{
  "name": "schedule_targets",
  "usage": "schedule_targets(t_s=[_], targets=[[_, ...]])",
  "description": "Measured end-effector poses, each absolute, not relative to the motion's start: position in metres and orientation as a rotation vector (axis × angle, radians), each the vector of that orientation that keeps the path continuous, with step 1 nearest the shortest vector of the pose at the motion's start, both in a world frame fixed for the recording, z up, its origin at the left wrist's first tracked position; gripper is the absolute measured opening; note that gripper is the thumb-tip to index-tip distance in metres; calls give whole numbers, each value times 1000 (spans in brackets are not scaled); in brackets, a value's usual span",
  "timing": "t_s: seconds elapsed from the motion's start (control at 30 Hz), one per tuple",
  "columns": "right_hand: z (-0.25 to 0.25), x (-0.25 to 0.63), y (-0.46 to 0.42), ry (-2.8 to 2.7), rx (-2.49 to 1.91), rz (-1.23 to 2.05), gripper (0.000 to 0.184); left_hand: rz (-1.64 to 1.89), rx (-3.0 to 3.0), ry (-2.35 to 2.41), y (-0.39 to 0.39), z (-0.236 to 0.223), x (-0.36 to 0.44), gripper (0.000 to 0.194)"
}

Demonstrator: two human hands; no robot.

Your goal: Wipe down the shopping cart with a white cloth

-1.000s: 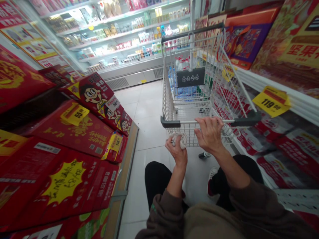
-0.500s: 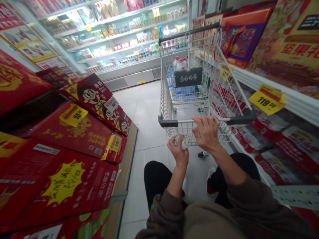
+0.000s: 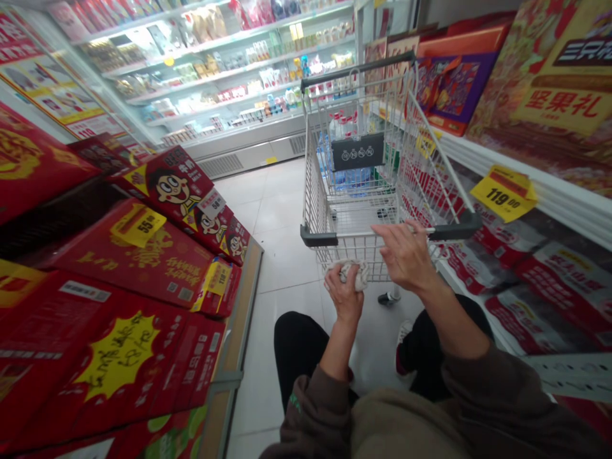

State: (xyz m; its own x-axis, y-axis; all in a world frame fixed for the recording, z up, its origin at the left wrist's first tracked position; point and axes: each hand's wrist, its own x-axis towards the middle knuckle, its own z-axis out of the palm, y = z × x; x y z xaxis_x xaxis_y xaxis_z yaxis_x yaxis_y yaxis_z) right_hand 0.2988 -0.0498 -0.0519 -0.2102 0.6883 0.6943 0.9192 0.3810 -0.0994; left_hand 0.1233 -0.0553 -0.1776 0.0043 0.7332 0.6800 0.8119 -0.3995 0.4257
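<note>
A metal shopping cart (image 3: 344,245) stands in front of me, with a thin bar and dark plastic corner pieces at its near end. My left hand (image 3: 344,293) is closed around a crumpled whitish cloth (image 3: 358,275), held by the wire grid below the bar. Higher and to the right, my right hand (image 3: 406,258) rests on the bar, its fingers stretched out over it and the thumb apart. A dark panel (image 3: 358,152) with round symbols hangs inside the cart.
Red gift boxes (image 3: 138,255) with yellow price tags are stacked on the left. A lit refrigerated shelf unit (image 3: 215,76) stands at the back. Along the right run a shelf with a yellow price tag (image 3: 504,194) and red-and-white bottle packs (image 3: 526,312). White floor tiles (image 3: 282,217) show between.
My left hand and the cloth have shifted slightly right along the grid. The right hand's fingers reach a little further across the bar. The view has moved slightly.
</note>
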Motion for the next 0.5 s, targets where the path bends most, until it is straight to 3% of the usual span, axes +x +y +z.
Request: schedule_targets(t_s=[0.2, 0.37, 0.5], targets=[[-65, 331, -52, -1796, -1460, -615, 43, -1494, -2119, -1757, -59, -184, 114, 44], [-73, 318, -50, -1697, -1475, -612, 43, -1687, -1971, -1506, -53, -148, 132, 33], [-71, 316, -50, -1712, -1459, -599, 42, -1642, -1942, -1442, -41, -140, 143, 27]])
